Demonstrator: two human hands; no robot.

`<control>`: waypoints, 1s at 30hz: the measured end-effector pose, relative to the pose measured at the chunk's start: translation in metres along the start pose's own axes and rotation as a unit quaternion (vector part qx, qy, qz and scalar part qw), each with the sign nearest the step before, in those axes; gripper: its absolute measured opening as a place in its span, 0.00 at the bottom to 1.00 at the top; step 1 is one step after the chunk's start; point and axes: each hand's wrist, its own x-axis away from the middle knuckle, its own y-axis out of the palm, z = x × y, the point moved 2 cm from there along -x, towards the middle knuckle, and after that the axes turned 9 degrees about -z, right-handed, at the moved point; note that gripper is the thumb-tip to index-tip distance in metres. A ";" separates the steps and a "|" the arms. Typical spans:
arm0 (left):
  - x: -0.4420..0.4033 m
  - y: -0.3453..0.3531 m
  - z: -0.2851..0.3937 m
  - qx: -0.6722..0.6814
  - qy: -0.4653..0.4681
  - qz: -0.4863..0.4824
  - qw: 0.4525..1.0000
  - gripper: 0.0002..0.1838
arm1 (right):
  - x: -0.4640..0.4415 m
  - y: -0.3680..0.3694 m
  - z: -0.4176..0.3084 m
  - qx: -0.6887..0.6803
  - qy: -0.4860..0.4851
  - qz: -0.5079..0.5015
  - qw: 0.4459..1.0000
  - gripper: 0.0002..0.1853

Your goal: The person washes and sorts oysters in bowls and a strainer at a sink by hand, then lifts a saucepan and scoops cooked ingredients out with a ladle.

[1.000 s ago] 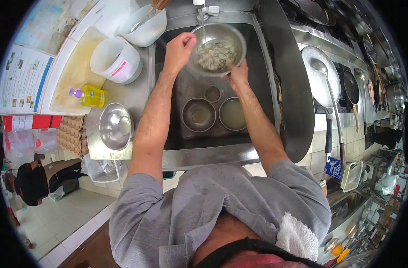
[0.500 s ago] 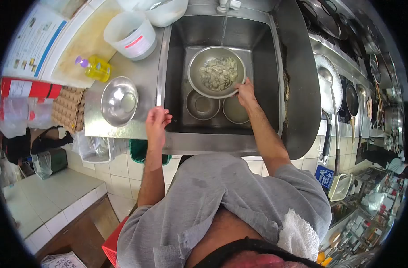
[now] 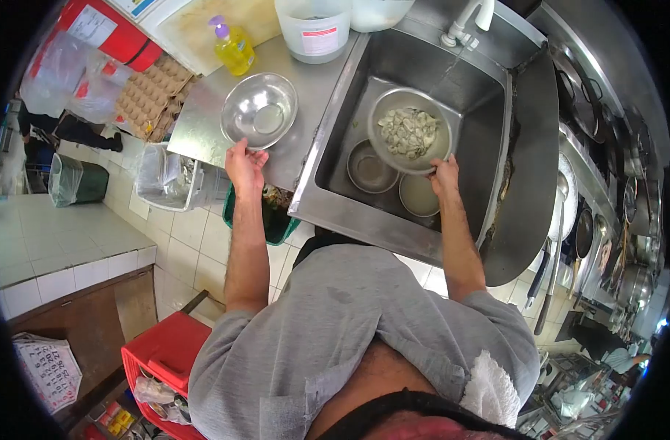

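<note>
My left hand (image 3: 245,167) is at the near rim of a shiny metal bowl (image 3: 240,110) on the steel counter, its fingers curled at the edge. My right hand (image 3: 445,177) grips the near right rim of a metal bowl (image 3: 385,139) over the sink. Pale grey, lumpy pieces that look like shellfish meat (image 3: 410,132) lie in that bowl with some liquid. Beneath it in the sink stand a dark metal bowl (image 3: 370,167) and a bowl of cloudy liquid (image 3: 420,195). A thin stream runs from the faucet (image 3: 462,29).
Yellow soap bottle (image 3: 234,50), white tub (image 3: 313,31) and egg trays (image 3: 153,99) are beyond and left of the counter bowl. A green bin (image 3: 280,226) stands below the counter. Pans and ladles line the right. At the far left, a person's legs (image 3: 78,132) show.
My left hand has left the held bowl and moved left to the counter bowl. My right hand has brought its bowl lower and away from the faucet. The view has turned left.
</note>
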 end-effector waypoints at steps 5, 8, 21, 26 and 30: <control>-0.009 0.002 -0.002 0.017 0.015 -0.051 0.998 0.09 | 0.003 0.009 -0.005 0.021 -0.016 -0.014 1.000 0.27; -0.014 0.001 -0.001 0.012 0.037 -0.049 0.998 0.09 | 0.001 0.013 -0.001 0.024 -0.009 0.010 1.000 0.25; -0.035 -0.006 0.019 0.042 0.094 -0.050 0.993 0.09 | 0.017 0.027 0.002 0.067 0.029 -0.001 0.997 0.25; -0.050 -0.019 0.021 0.056 0.094 -0.026 0.994 0.09 | 0.019 0.023 0.001 0.115 0.044 -0.046 0.991 0.24; -0.053 -0.017 0.022 0.063 0.109 -0.017 0.992 0.10 | 0.022 0.032 0.002 -0.006 0.008 0.124 0.992 0.25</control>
